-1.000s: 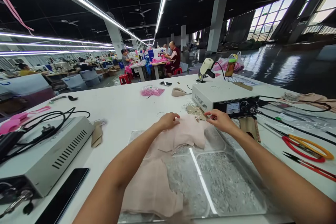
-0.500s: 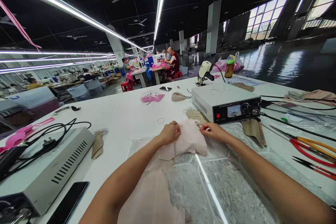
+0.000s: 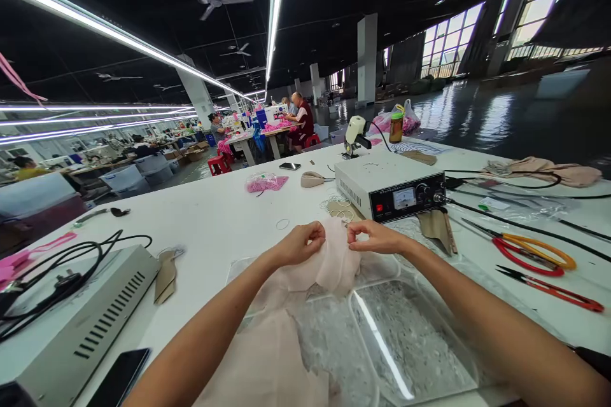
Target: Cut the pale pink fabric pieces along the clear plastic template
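A pale pink piece of fabric [image 3: 334,264] is bunched up over a glass plate [image 3: 410,337] on the white table [image 3: 214,210]. My left hand [image 3: 300,243] pinches the fabric's upper left edge with closed fingers. My right hand [image 3: 375,236] pinches the upper right edge, close beside the left. More of the pink fabric [image 3: 272,362] trails down toward me under my left forearm. Thin rings [image 3: 282,224] lie on the table just beyond my hands.
A white control box with a dial [image 3: 389,184] stands behind my hands, cables running right. Red and yellow-handled scissors [image 3: 534,254] lie at the right. Another grey box with black cords [image 3: 81,311] and a phone [image 3: 119,378] sit at the left. People work at distant tables.
Both hands have drawn closer together and lifted the fabric's top edge, bunching it between them. The view has shifted slightly.
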`<state>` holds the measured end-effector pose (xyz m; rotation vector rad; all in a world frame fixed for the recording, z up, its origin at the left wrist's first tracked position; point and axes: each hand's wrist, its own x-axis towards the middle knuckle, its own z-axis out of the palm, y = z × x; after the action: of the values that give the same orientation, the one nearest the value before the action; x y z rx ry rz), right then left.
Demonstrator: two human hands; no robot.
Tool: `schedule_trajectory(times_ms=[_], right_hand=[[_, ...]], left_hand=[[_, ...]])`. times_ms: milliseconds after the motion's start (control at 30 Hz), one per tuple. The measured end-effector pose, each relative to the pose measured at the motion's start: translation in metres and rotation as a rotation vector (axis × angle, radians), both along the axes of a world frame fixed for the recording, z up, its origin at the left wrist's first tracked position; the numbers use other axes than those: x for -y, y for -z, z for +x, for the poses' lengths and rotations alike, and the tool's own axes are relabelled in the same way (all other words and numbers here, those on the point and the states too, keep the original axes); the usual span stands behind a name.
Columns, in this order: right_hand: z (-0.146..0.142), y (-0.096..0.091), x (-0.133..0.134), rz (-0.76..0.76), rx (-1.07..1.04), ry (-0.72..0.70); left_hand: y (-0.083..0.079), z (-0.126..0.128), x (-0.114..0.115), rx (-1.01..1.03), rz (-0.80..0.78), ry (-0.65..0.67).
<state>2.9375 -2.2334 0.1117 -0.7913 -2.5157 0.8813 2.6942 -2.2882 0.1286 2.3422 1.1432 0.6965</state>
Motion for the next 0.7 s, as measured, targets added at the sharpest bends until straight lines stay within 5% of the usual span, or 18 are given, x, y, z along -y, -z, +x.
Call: schedule_trajectory(times_ms=[300, 467, 567, 700], right_hand=[[0.019, 0.007, 0.063, -0.264, -0.086, -0.028], [0.032, 0.009, 0.085, -0.423, -0.068, 0.021], [0.060, 0.008, 0.098, -0.452, -0.050, 0.173], [0.094, 0.022, 0.106, -0.363, 0.023, 0.431]], left_hand=[[-0.016, 0.036, 0.038, 0.007, -0.215, 0.228], [-0.030, 0.042, 0.049, 0.022, -0.283, 0.196], [-0.019, 0.041, 0.054, -0.075, -0.354, 0.146], [0.018, 0.050, 0.052, -0.348, -0.241, 0.044]])
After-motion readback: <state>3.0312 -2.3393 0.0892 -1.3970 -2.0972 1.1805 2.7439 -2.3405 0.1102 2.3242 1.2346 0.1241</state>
